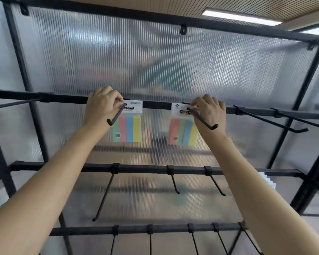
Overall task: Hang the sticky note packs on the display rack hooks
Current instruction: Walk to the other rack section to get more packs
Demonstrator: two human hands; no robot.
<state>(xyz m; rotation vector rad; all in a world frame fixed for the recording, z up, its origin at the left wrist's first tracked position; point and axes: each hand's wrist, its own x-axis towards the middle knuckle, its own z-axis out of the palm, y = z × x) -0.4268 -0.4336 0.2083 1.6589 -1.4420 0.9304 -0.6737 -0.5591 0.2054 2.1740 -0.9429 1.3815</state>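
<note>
Left hand (101, 105) pinches the header of the first sticky note pack (129, 126), at its 4 o'clock. Right hand (208, 111) pinches the second pack (182, 129), at its 8 o'clock. Each of the two packs hangs on an upper-bar hook (116, 115). Fingers hide part of both labels. Three middle-bar hooks (174, 183) are bare, and the bottom row is cut off.

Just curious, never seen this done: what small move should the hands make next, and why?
Probably release both. The left hand and right hand pinch the left pack and right pack, whose cards already sit threaded on their hooks.
</note>
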